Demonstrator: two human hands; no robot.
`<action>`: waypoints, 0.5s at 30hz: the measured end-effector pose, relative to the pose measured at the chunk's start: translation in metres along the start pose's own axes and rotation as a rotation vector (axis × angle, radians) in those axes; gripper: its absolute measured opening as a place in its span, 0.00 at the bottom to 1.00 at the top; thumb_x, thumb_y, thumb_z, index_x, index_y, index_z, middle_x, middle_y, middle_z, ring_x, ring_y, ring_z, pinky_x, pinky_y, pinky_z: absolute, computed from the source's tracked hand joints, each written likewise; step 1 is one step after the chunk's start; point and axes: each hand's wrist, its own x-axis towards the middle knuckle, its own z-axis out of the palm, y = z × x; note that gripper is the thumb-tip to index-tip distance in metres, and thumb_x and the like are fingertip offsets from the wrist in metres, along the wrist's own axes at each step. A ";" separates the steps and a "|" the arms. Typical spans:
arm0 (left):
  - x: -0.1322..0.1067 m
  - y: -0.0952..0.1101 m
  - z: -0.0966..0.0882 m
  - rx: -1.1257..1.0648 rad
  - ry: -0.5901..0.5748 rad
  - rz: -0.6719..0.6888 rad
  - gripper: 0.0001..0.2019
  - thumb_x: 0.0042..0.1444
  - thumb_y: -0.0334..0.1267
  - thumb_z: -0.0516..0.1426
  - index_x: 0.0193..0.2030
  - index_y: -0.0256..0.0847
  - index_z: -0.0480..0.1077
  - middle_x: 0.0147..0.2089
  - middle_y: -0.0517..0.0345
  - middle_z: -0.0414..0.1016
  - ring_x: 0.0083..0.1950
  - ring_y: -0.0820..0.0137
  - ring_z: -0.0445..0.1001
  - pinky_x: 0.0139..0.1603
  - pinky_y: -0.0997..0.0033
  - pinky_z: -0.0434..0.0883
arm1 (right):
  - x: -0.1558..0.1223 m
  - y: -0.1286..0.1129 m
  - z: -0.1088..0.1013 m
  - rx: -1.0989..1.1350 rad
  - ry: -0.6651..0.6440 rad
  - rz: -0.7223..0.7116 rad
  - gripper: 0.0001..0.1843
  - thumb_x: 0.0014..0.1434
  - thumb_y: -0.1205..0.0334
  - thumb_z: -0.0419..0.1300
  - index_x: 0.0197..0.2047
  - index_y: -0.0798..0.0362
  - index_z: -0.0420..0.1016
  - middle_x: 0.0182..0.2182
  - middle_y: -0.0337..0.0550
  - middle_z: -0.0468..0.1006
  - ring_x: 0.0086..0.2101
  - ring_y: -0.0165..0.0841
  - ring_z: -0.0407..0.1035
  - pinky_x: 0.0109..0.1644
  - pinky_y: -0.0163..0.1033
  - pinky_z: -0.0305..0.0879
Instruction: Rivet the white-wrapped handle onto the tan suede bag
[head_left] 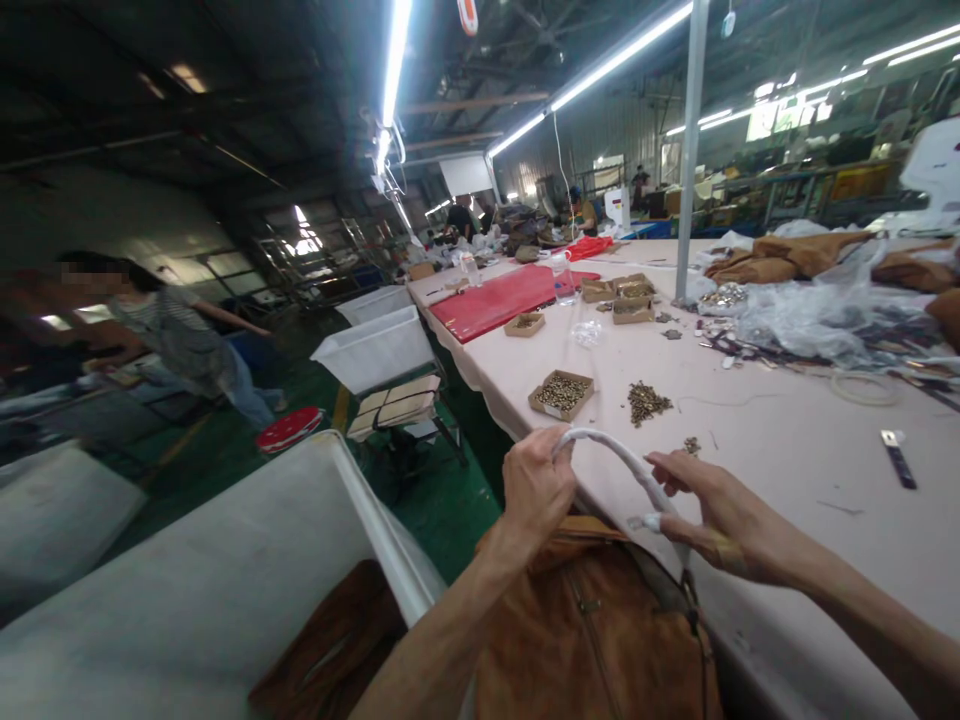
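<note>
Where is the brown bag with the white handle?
In the head view, the bag is low, just right of centre, below the left hand, between the white bin and table.

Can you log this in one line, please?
left hand: grips white handle; right hand: open at handle; brown bag: under handle; boxes: on table

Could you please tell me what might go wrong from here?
The left hand, gripping the white-wrapped handle of the brown bag, might bump the cardboard box and spill its small metal fittings near the edge of the table. The right hand, open near the handle, could scatter the loose fittings heap.
</note>
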 end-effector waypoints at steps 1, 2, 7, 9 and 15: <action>0.003 -0.004 -0.003 0.017 0.044 -0.043 0.12 0.70 0.38 0.52 0.46 0.44 0.79 0.44 0.54 0.82 0.46 0.65 0.78 0.48 0.70 0.69 | -0.002 0.001 0.006 -0.003 0.017 0.033 0.32 0.60 0.55 0.66 0.65 0.51 0.65 0.47 0.48 0.77 0.42 0.41 0.73 0.48 0.46 0.70; 0.006 -0.007 -0.006 0.041 0.064 -0.078 0.12 0.70 0.38 0.52 0.47 0.45 0.79 0.46 0.54 0.83 0.47 0.65 0.79 0.49 0.70 0.69 | -0.003 0.001 0.013 0.008 0.029 0.068 0.33 0.60 0.54 0.66 0.66 0.52 0.64 0.47 0.48 0.78 0.41 0.40 0.74 0.47 0.46 0.70; 0.016 -0.026 -0.010 0.262 0.030 -0.240 0.13 0.69 0.40 0.52 0.48 0.50 0.79 0.44 0.55 0.83 0.45 0.62 0.80 0.43 0.68 0.68 | -0.007 -0.025 0.052 0.082 -0.021 0.222 0.10 0.56 0.62 0.63 0.43 0.53 0.73 0.29 0.38 0.76 0.30 0.34 0.71 0.34 0.38 0.64; 0.019 -0.034 -0.010 0.369 0.021 -0.300 0.13 0.69 0.40 0.51 0.48 0.50 0.79 0.44 0.53 0.83 0.44 0.59 0.80 0.42 0.66 0.68 | -0.010 -0.033 0.064 0.112 -0.025 0.240 0.05 0.55 0.65 0.61 0.37 0.52 0.73 0.27 0.37 0.75 0.28 0.34 0.69 0.32 0.37 0.61; 0.015 -0.031 -0.011 0.469 -0.054 0.017 0.17 0.57 0.29 0.54 0.52 0.36 0.74 0.55 0.40 0.77 0.60 0.53 0.74 0.63 0.53 0.66 | -0.009 -0.023 0.070 0.257 0.030 0.068 0.12 0.65 0.65 0.53 0.46 0.52 0.77 0.36 0.41 0.80 0.39 0.39 0.75 0.44 0.40 0.68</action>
